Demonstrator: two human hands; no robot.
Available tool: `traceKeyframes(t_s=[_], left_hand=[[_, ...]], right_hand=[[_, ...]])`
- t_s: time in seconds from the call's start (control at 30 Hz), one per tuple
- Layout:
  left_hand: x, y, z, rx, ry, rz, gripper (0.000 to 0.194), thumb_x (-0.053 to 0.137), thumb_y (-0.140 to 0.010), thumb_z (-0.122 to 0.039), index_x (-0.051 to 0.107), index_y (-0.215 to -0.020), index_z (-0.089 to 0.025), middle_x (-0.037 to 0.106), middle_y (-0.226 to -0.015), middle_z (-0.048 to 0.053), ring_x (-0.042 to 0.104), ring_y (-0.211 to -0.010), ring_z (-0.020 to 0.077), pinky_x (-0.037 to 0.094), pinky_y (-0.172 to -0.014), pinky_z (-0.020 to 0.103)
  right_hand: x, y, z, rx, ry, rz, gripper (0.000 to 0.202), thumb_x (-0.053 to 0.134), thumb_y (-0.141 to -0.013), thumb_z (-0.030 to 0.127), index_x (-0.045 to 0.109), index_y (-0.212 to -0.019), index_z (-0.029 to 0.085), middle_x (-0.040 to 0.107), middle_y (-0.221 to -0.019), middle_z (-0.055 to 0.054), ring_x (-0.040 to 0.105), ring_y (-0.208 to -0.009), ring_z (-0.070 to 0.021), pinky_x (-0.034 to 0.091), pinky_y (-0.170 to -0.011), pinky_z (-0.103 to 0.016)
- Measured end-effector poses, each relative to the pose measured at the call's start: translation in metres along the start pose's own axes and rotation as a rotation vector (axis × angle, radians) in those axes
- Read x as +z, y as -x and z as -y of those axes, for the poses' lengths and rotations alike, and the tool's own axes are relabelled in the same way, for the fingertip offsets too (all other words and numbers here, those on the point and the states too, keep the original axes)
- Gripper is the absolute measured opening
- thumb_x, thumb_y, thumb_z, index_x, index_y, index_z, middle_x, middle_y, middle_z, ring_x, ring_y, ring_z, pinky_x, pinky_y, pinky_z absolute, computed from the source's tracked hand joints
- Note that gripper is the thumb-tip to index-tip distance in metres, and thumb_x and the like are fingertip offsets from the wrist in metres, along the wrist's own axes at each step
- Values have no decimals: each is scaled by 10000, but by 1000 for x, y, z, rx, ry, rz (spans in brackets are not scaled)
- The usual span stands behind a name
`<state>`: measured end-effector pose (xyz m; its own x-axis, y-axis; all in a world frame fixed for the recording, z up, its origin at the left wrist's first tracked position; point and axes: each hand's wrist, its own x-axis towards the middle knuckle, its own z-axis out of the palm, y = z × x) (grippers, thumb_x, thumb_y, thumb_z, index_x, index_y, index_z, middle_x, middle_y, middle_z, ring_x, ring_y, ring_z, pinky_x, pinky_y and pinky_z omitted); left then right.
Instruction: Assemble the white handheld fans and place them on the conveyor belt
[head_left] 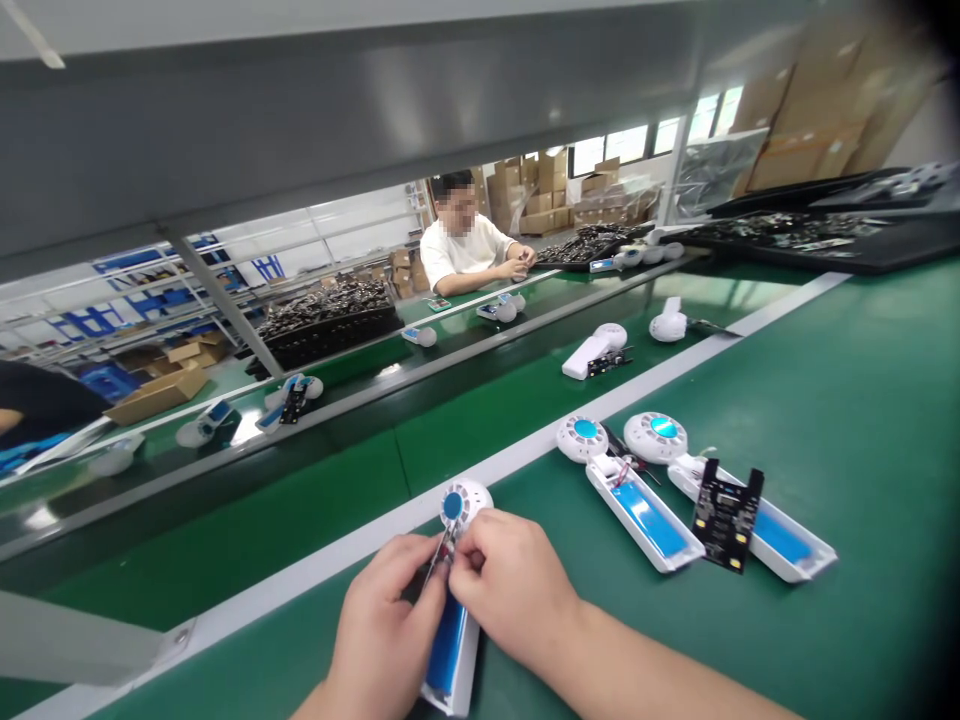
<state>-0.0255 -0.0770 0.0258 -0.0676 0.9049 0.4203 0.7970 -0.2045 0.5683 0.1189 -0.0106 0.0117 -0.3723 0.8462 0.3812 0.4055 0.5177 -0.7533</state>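
A white handheld fan unit (pixel 466 640) with a blue battery in its open handle lies on the green table under my hands. My left hand (pixel 390 610) pinches a thin dark circuit board (pixel 442 552) by its edge, tilted over the handle near the round head. My right hand (pixel 517 580) is closed at the board's other side, by some small reddish wires; what its fingertips grip is too small to make out. To the right lie two more open fan units (pixel 646 520) (pixel 787 540), and a black circuit board (pixel 726 515) rests across the farther one.
Beyond a metal rail (pixel 300 568), a green conveyor (pixel 360 455) carries a white fan unit (pixel 592 350) and others. A person (pixel 469 240) sits across it. Black trays of parts (pixel 326 320) stand at the far side and back right. A grey beam (pixel 337 110) crosses overhead.
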Motion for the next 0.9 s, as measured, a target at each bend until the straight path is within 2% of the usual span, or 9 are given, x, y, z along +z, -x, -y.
traceKeyframes(t_s=[0.13,0.27,0.4,0.63,0.7,0.73,0.8,0.83,0.9], left_hand=[[0,3,6,191,-129,-41,213,584,-897,-183,719,-1050,-243,732,-995,37,722,-862,154,603,-753,228],[-1,3,8,375,-248,-92,262,589,-875,-142,700,-1106,-200,734,-1111,79,727,-962,188,602,-853,264],[-3,3,5,321,-203,-71,234,603,-879,-155,702,-1085,-210,766,-1037,48,744,-910,168,604,-847,239],[-10,4,5,271,-74,35,302,618,-863,-161,718,-1130,-261,764,-1070,49,740,-921,175,597,-825,234],[-11,2,4,180,-2,70,258,632,-853,-202,750,-1072,-270,770,-1048,45,741,-909,192,598,-813,250],[-11,0,4,86,54,91,224,646,-844,-237,765,-1030,-269,773,-1037,44,740,-909,205,597,-813,263],[-13,-8,8,-204,211,94,191,691,-796,-300,780,-958,-249,779,-1006,47,738,-903,232,598,-807,290],[-17,-15,13,-382,305,57,200,714,-759,-306,778,-932,-229,782,-989,54,737,-893,244,601,-788,300],[-32,-35,30,-708,453,-110,223,727,-689,-272,757,-896,-194,782,-968,69,739,-839,258,607,-696,309]], right_hand=[[-1,2,-1,-25,39,-10,152,538,-716,146,511,-574,193,597,-624,8,514,-579,-124,324,-577,-253],[0,3,-1,-93,74,-6,164,507,-748,152,477,-592,195,576,-621,8,499,-580,-126,312,-583,-266],[3,4,-4,-175,120,-34,175,475,-761,136,457,-598,197,573,-628,-2,503,-593,-135,314,-592,-281],[7,7,-9,-343,167,-30,206,439,-828,146,524,-645,188,588,-657,-36,525,-611,-163,366,-596,-297],[8,6,-6,-348,165,-7,193,462,-827,152,555,-660,182,606,-673,-45,549,-628,-174,394,-608,-296],[9,5,-4,-334,162,2,187,478,-828,154,569,-666,181,616,-679,-45,563,-638,-177,409,-616,-293],[9,1,-1,-265,142,-8,173,506,-836,153,602,-695,184,639,-705,-37,592,-658,-173,438,-639,-280],[8,-2,0,-220,122,-35,149,523,-837,155,624,-732,187,653,-729,-33,605,-678,-172,454,-657,-276],[5,-6,0,-140,66,-115,108,565,-823,172,664,-862,189,674,-798,-34,627,-736,-180,483,-707,-282]])
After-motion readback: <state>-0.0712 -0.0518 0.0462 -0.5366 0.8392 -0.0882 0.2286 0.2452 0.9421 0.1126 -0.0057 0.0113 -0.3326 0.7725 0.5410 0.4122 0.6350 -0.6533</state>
